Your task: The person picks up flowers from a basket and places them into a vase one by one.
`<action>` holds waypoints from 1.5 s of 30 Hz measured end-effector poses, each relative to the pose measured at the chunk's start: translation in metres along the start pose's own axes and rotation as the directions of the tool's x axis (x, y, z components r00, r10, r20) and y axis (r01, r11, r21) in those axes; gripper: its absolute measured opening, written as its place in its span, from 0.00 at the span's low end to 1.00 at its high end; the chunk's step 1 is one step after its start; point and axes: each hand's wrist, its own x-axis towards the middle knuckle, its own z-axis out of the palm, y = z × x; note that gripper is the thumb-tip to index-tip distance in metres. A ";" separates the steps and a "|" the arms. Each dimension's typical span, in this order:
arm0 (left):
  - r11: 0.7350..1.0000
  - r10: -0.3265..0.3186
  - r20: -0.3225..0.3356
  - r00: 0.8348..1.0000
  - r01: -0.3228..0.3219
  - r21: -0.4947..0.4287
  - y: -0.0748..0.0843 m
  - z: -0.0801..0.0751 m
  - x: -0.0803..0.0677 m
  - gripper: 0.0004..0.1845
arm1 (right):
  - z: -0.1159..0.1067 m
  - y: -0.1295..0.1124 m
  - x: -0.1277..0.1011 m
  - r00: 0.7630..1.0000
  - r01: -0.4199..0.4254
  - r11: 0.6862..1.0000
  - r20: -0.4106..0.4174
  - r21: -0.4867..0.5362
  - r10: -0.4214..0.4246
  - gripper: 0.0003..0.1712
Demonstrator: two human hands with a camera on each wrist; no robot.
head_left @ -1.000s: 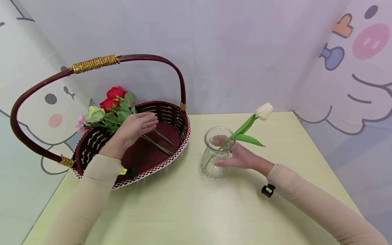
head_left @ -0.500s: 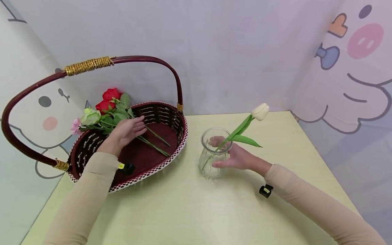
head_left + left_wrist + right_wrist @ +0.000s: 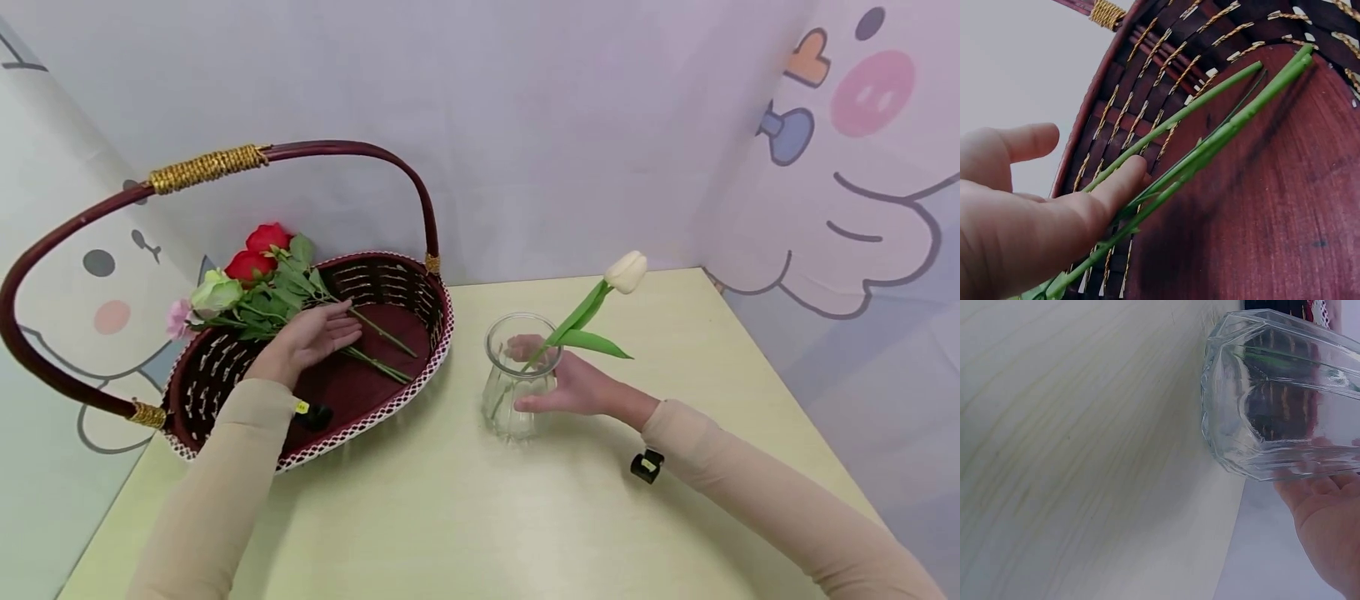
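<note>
My left hand reaches over the basket with fingers extended, beside the green stems of artificial flowers. In the left wrist view, a finger lies among the stems and the thumb stands apart from them. Two red roses, a pale green rose and a pink flower lean over the basket's back left rim. My right hand holds a clear glass vase from its right side, thumb in front and fingers behind. A white tulip leans rightward in the vase.
The dark red woven basket has a lace-trimmed rim and a tall arched handle wrapped in gold cord. A pale wooden table carries everything. Curtains with cartoon figures stand behind and at the sides.
My left hand has lowered and turned its palm more upward, close to the stems. The right hand still holds the vase. The whole head view has shifted slightly.
</note>
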 end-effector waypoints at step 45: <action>0.999 0.042 0.078 0.996 -0.042 -0.008 -0.007 -0.002 0.006 0.25 | 0.006 0.002 -0.009 1.000 -0.009 1.000 -0.018 -0.001 0.009 0.48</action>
